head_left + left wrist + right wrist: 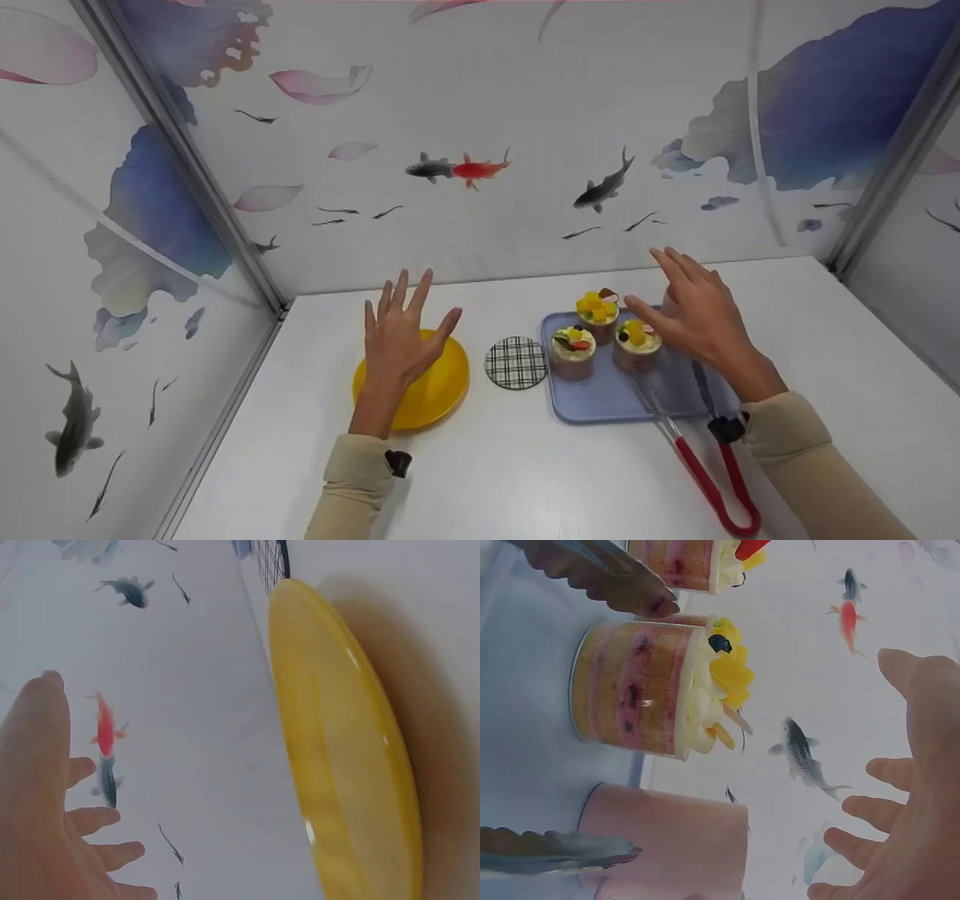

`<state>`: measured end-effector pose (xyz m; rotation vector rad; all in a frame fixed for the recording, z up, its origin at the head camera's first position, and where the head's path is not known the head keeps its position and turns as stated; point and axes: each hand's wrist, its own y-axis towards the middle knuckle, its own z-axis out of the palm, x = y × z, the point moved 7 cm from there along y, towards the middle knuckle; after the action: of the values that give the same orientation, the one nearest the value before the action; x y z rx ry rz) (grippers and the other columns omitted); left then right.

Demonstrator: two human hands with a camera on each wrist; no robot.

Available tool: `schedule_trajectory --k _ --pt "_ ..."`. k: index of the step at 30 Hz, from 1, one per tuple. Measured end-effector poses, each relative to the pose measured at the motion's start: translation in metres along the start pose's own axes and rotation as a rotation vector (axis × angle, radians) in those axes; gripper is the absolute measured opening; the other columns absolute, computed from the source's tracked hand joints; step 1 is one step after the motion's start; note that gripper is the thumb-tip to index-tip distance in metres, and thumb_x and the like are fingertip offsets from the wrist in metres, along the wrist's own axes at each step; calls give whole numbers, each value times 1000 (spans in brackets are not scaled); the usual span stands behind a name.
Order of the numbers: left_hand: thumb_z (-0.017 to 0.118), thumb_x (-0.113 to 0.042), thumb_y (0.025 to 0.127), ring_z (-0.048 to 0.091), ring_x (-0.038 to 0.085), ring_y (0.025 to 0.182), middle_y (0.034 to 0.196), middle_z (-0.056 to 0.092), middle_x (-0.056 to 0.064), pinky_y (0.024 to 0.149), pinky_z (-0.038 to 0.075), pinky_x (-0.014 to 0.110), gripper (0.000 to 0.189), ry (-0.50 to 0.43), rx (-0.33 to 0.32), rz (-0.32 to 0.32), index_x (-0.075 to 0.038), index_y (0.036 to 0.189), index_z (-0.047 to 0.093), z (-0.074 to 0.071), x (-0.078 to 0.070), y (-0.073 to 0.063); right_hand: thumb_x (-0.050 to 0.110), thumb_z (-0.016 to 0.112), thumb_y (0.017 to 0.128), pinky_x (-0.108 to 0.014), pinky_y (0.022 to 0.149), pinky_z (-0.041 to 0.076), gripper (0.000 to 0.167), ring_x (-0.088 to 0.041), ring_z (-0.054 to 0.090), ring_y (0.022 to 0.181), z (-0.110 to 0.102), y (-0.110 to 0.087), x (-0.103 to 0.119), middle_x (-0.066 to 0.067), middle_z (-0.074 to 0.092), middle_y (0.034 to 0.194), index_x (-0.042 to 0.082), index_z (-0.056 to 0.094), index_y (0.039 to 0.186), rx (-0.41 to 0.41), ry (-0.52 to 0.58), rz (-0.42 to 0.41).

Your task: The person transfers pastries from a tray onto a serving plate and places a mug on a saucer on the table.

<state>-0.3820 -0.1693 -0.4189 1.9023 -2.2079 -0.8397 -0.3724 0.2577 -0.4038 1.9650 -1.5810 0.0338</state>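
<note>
So the left hand (400,345) hovers over a yellow plate (442,386), fingers spread pretty wide. Then there's a checked coaster (516,363) just beside a bluish tray (600,405) with fruit-topped dessert cups (574,356) on it. Red-handled tongs (699,469) poke over the tray's near edge, and the right hand (699,315) hangs above, fingers straight, thumb held well out.

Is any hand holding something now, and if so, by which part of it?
Nothing is held. The left hand hovers near the yellow plate, the right hand near the blue tray; neither grips the red-handled tongs.
</note>
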Motion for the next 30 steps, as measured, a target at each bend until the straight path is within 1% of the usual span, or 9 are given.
schedule_trajectory --k 5,8,10,14,18,21,24,30 --pt "45 -76 101 37 38 163 178 35 8 134 23 68 80 -12 -15 1 -37 171 34 4 3 -5 56 71 99 -79 120 37 86 -51 44 152 -5 -14 -4 -22 41 171 20 37 169 -38 52 18" --pt "46 -74 102 41 37 160 177 38 8 134 25 67 79 -27 -17 -4 -35 170 35 6 3 -7 53 71 100 -80 114 42 85 -51 48 148 -6 -23 -9 -24 44 168 22 35 170 -36 76 43" --pt "47 -73 103 43 37 159 176 39 8 133 27 67 78 -43 -15 -9 -35 170 36 8 3 -9 51 71 100 -79 113 44 83 -51 50 146 -6 -30 -13 -24 47 166 22 36 170 -36 87 52" --pt "49 -72 103 48 37 156 174 43 8 132 29 67 78 -98 -15 -5 -32 169 39 13 2 -13 47 73 101 -76 113 47 79 -48 52 145 -5 -42 -19 -22 51 163 17 40 167 -48 98 38" --pt "50 -71 103 52 38 152 171 48 8 131 34 65 77 -134 -17 -5 -31 168 42 17 3 -16 45 72 101 -77 112 47 75 -51 50 147 -4 -54 -27 -22 51 163 15 44 164 -31 104 54" --pt "50 -70 104 53 39 151 169 50 8 129 37 63 75 -135 -20 -27 -32 168 42 19 10 -19 46 70 103 -80 108 46 74 -56 48 146 -4 -62 -31 -27 49 162 14 43 164 6 91 81" --pt "52 -68 104 55 40 150 168 52 9 127 40 63 74 -129 -27 -52 -30 167 45 19 19 -22 46 68 104 -82 108 44 74 -57 47 145 -2 -70 -34 -30 47 162 14 42 165 50 64 91" --pt "53 -65 105 56 41 148 165 54 13 127 41 64 72 -140 -13 -104 -24 164 50 19 40 -28 46 69 104 -81 109 45 77 -55 48 144 1 -83 -43 -29 48 161 11 40 166 105 35 101"
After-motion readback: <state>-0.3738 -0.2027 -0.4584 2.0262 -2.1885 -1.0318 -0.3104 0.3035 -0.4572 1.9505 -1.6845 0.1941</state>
